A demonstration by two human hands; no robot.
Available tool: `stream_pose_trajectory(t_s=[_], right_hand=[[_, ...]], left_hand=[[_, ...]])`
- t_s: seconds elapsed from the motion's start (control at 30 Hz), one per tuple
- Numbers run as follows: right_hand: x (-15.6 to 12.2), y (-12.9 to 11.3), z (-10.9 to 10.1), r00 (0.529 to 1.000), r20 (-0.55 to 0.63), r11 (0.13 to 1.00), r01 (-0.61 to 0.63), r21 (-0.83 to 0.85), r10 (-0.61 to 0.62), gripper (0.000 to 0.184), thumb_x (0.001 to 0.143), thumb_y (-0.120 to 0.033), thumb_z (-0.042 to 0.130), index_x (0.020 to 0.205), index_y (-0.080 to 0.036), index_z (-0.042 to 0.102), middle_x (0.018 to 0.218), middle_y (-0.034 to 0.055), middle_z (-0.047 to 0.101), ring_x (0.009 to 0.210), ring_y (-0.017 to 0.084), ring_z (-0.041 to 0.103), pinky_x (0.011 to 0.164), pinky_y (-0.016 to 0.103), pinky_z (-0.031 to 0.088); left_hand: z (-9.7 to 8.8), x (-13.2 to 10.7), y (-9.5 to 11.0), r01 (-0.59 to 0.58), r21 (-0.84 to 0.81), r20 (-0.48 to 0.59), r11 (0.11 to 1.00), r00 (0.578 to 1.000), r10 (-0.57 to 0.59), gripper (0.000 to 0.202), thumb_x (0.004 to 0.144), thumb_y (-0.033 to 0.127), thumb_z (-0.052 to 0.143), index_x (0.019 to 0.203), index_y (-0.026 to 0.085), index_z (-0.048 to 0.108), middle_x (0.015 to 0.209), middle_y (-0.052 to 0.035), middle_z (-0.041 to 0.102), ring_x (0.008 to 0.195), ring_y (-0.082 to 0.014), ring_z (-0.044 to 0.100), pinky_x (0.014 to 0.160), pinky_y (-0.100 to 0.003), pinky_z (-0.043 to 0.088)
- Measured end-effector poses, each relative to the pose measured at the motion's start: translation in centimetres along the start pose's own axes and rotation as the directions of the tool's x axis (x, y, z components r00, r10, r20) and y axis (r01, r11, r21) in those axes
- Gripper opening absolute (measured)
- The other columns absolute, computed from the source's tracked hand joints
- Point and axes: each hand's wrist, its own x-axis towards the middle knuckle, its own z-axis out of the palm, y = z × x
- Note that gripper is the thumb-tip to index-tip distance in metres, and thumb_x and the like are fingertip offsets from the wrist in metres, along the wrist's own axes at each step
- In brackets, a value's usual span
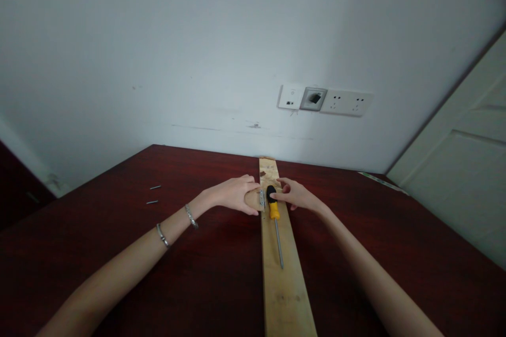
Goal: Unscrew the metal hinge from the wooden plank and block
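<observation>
Left hand [236, 194]: closed around a small wood block [253, 200] with a metal hinge [261, 199], pressed to the plank's left edge
Right hand [297, 195]: fingertips on the screwdriver handle; grip cannot be told
Screwdriver [274, 211]: lying along the plank [285, 289]; tip toward the person
Counter [118, 242]: dark red; two screws [155, 187] far left

The 2 arms reach forward, nearly straight. The left hand [236, 195] is closed, palm down; the right hand [297, 196], just beside it, pinches with thumb and fingertips.
</observation>
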Motion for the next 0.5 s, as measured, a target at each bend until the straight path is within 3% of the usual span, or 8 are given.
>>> stream_pose_trajectory(t_s=[0.2,0.3,0.37,0.43,0.5], right_hand=[[0.0,0.1,0.1,1.000,0.002,1.000,0.024,-0.005,-0.024,0.082,0.071,-0.046,0.072,0.138,-0.013,0.041,0.104,0.0119,0.057,0.067,0.013,0.056,0.041,0.022,0.050],[-0.2,-0.1,0.0,0.987,-0.077,0.990,0.137,-0.040,-0.140,0.069,0.073,-0.045,0.070,0.132,-0.015,0.050,0.097,0.0083,0.057,0.065,0.013,0.054,0.045,0.025,0.050],[-0.4,-0.6,-0.3,0.931,-0.167,0.944,0.311,-0.110,-0.326,0.047,0.076,-0.039,0.069,0.117,-0.017,0.063,0.090,0.0055,0.057,0.069,0.014,0.054,0.057,0.028,0.052],[-0.7,-1.3,-0.5,0.840,-0.213,0.866,0.471,-0.168,-0.498,0.026,0.078,-0.034,0.067,0.098,-0.019,0.072,0.086,0.0046,0.057,0.075,0.015,0.055,0.070,0.031,0.051],[-1.1,-2.1,-0.6,0.785,-0.205,0.811,0.559,-0.173,-0.585,0.016,0.080,-0.031,0.066,0.088,-0.020,0.074,0.087,0.0052,0.059,0.080,0.017,0.057,0.074,0.032,0.049]], left_hand=[[0.2,0.0,0.1,0.013,0.009,0.017,1.000,1.000,-0.013,0.065,0.068,0.056,0.069,0.119,0.016,0.056,0.103,-0.0076,0.053,0.094,-0.0211,0.052,0.083,-0.031,0.043],[0.1,0.0,0.1,0.006,0.006,0.015,1.000,1.000,-0.006,0.066,0.068,0.056,0.070,0.119,0.015,0.056,0.104,-0.0081,0.053,0.094,-0.0215,0.052,0.084,-0.032,0.043],[0.1,0.0,0.2,-0.013,-0.003,0.012,1.000,1.000,0.013,0.064,0.069,0.055,0.070,0.118,0.016,0.056,0.102,-0.0073,0.054,0.094,-0.0215,0.052,0.083,-0.031,0.043],[0.1,0.0,0.1,-0.035,-0.013,0.005,0.999,0.999,0.035,0.061,0.069,0.054,0.070,0.116,0.016,0.057,0.099,-0.0064,0.055,0.093,-0.0213,0.052,0.083,-0.031,0.043],[0.1,0.0,0.1,-0.046,-0.017,-0.008,0.999,0.999,0.045,0.062,0.069,0.055,0.070,0.115,0.016,0.058,0.100,-0.0065,0.055,0.093,-0.0214,0.052,0.083,-0.031,0.043]])
